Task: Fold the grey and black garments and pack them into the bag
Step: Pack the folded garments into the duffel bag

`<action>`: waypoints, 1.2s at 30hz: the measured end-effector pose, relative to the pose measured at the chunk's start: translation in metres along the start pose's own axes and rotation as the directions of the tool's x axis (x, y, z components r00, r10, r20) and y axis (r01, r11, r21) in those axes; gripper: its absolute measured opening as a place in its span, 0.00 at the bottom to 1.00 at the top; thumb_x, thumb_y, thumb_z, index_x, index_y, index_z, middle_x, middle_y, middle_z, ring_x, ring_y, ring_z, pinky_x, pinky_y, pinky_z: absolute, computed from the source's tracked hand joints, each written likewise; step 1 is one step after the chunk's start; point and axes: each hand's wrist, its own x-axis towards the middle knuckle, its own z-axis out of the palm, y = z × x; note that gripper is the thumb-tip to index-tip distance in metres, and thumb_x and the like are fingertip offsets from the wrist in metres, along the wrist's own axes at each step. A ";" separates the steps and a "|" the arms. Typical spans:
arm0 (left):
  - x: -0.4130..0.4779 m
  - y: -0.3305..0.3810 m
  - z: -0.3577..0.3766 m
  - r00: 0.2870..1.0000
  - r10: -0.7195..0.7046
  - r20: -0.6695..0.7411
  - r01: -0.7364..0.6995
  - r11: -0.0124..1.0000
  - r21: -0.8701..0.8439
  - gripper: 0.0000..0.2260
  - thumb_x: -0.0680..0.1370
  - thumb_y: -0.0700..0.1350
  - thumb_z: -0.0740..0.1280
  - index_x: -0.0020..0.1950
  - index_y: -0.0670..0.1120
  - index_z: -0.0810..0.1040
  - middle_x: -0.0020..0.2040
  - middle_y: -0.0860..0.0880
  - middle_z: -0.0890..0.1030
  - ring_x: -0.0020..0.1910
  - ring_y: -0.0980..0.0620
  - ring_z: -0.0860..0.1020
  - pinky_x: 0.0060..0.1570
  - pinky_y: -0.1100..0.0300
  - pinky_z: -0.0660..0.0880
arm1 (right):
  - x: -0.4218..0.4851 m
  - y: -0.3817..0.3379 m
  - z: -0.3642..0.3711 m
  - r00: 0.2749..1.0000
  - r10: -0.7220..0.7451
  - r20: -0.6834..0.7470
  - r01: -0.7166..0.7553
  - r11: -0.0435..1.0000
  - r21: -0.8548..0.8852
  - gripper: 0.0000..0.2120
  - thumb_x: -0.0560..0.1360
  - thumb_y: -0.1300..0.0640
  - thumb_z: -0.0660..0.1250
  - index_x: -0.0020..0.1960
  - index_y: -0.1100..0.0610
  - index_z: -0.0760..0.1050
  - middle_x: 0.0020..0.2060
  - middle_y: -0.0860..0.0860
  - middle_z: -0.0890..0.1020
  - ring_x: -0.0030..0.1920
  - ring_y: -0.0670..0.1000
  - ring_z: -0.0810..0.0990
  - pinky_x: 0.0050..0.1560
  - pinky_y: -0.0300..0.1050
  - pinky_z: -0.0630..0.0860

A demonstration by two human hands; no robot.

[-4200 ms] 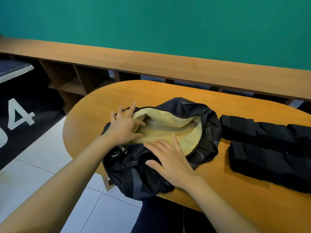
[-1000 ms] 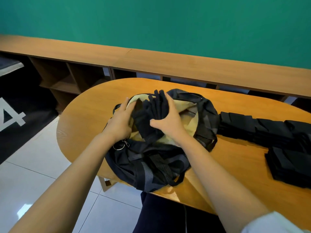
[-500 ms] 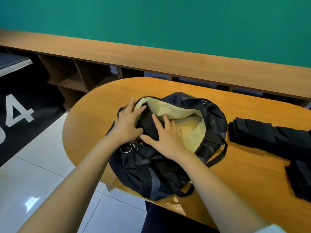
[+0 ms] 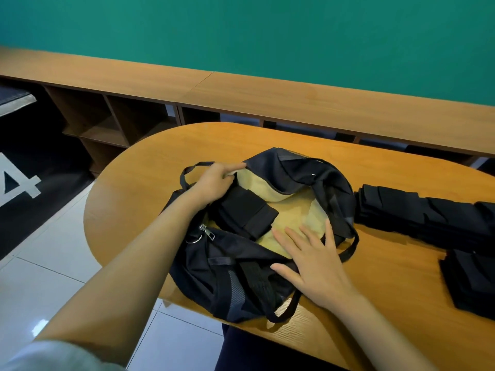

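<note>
Open bag [image 4: 235, 269] centre frame on table [image 4: 388, 277], yellow lining showing. Folded black garment [image 4: 245, 212] inside, left of centre. Bag rim pinched by left grip [image 4: 214, 180], clenched on it. Right grip [image 4: 313, 261] released, fingers straight, flat on near edge. Long bundle [image 4: 428, 218] and small bundle [image 4: 474, 282] wait at right (soft, light, likely to unfold). Best scooped from beneath, both ends supported.

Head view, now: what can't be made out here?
- Bag contents beneath the folded black garment: hidden by it and the near flap.
- Left hand grip on the bag rim: fingertips curl out of sight.
- Long folded pile and smaller pile: cut by the right edge; piece count unclear.
- Grey garment: none distinguishable; all cloth reads black.
</note>
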 end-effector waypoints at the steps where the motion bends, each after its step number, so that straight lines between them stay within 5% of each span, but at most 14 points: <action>1: 0.001 0.002 0.007 1.000 0.009 0.023 -0.008 0.999 -0.041 0.20 0.82 0.33 0.55 0.72 0.45 0.72 0.70 0.44 0.73 0.71 0.44 0.67 0.67 0.54 0.67 | -0.006 0.001 -0.003 1.000 0.019 -0.001 -0.019 1.000 0.001 0.32 0.79 0.30 0.44 0.76 0.45 0.61 0.66 0.49 0.77 0.68 0.59 0.73 0.71 0.70 0.47; 7: 0.011 0.015 0.025 0.983 0.134 0.123 -0.132 0.991 -0.031 0.20 0.83 0.34 0.54 0.74 0.47 0.68 0.73 0.50 0.69 0.72 0.54 0.64 0.66 0.68 0.62 | -0.016 0.007 -0.026 0.971 0.137 -0.196 -0.092 0.970 0.224 0.32 0.79 0.32 0.44 0.71 0.52 0.65 0.64 0.47 0.73 0.65 0.50 0.72 0.75 0.63 0.48; 11: 0.011 0.025 0.004 0.982 0.186 0.029 -0.186 0.983 0.004 0.20 0.83 0.34 0.54 0.74 0.46 0.69 0.72 0.49 0.70 0.72 0.56 0.64 0.68 0.66 0.60 | 0.020 -0.002 -0.035 0.990 -0.008 -0.138 0.042 0.969 0.242 0.29 0.81 0.35 0.42 0.75 0.47 0.63 0.71 0.51 0.67 0.70 0.53 0.65 0.73 0.59 0.57; 14: 0.005 0.034 -0.019 0.974 0.217 -0.063 -0.216 0.976 0.026 0.20 0.83 0.35 0.55 0.74 0.47 0.69 0.72 0.50 0.70 0.71 0.57 0.64 0.67 0.67 0.59 | 0.041 -0.019 -0.030 0.996 -0.045 -0.073 0.057 0.984 0.169 0.33 0.80 0.34 0.35 0.75 0.45 0.64 0.69 0.52 0.72 0.63 0.58 0.72 0.62 0.57 0.68; 18: -0.012 0.036 -0.029 0.935 0.310 -0.173 -0.298 0.950 0.090 0.20 0.82 0.34 0.58 0.73 0.46 0.69 0.68 0.53 0.72 0.68 0.60 0.66 0.63 0.75 0.62 | 0.055 -0.028 -0.032 0.994 0.007 -0.108 0.024 0.958 0.286 0.31 0.78 0.35 0.36 0.73 0.40 0.65 0.68 0.46 0.70 0.65 0.52 0.67 0.60 0.53 0.65; 21: -0.032 0.028 -0.017 0.913 0.334 -0.235 -0.309 0.941 0.138 0.17 0.77 0.27 0.59 0.59 0.45 0.73 0.68 0.49 0.72 0.70 0.51 0.69 0.67 0.55 0.69 | 0.068 -0.024 -0.033 0.971 0.197 -0.137 -0.119 0.890 0.441 0.23 0.81 0.39 0.49 0.72 0.45 0.66 0.66 0.46 0.70 0.65 0.53 0.67 0.61 0.51 0.67; 24: -0.048 0.022 -0.006 0.933 0.234 -0.273 -0.141 0.937 0.320 0.13 0.74 0.29 0.62 0.46 0.47 0.78 0.77 0.47 0.61 0.73 0.43 0.64 0.66 0.46 0.68 | 0.086 -0.019 -0.038 0.948 0.291 0.126 -0.305 0.730 0.611 0.32 0.77 0.39 0.63 0.75 0.54 0.60 0.69 0.54 0.68 0.69 0.57 0.67 0.64 0.51 0.69; 26: -0.056 0.018 -0.002 0.981 0.031 -0.193 0.070 0.865 0.497 0.14 0.76 0.43 0.68 0.62 0.54 0.77 0.80 0.49 0.52 0.74 0.39 0.60 0.70 0.38 0.59 | 0.096 -0.017 -0.044 0.919 0.245 0.308 -0.393 0.618 0.681 0.41 0.74 0.37 0.66 0.76 0.59 0.56 0.72 0.55 0.67 0.70 0.56 0.67 0.64 0.50 0.70; 28: -0.058 0.009 0.001 0.988 -0.094 -0.122 0.147 0.814 0.562 0.32 0.75 0.45 0.69 0.76 0.54 0.62 0.80 0.52 0.47 0.74 0.37 0.58 0.70 0.30 0.53 | 0.102 -0.016 -0.048 0.902 0.215 0.375 -0.426 0.585 0.690 0.45 0.73 0.35 0.67 0.77 0.60 0.54 0.73 0.54 0.66 0.71 0.55 0.67 0.63 0.48 0.71; 33: -0.066 0.017 -0.011 0.974 0.141 -0.177 -0.076 0.941 0.331 0.42 0.71 0.25 0.62 0.77 0.57 0.57 0.78 0.64 0.44 0.77 0.45 0.54 0.69 0.27 0.47 | 0.108 -0.022 -0.046 0.886 0.199 0.419 -0.454 0.555 0.697 0.48 0.73 0.35 0.67 0.79 0.60 0.49 0.76 0.54 0.63 0.72 0.56 0.66 0.64 0.48 0.70; 36: -0.069 0.016 -0.021 0.960 0.259 -0.111 -0.226 0.943 0.243 0.46 0.69 0.23 0.61 0.76 0.62 0.54 0.78 0.66 0.44 0.78 0.51 0.49 0.68 0.28 0.56 | 0.113 -0.031 -0.042 0.865 0.222 0.450 -0.500 0.454 0.738 0.52 0.69 0.35 0.72 0.78 0.61 0.50 0.76 0.55 0.62 0.72 0.56 0.66 0.67 0.50 0.69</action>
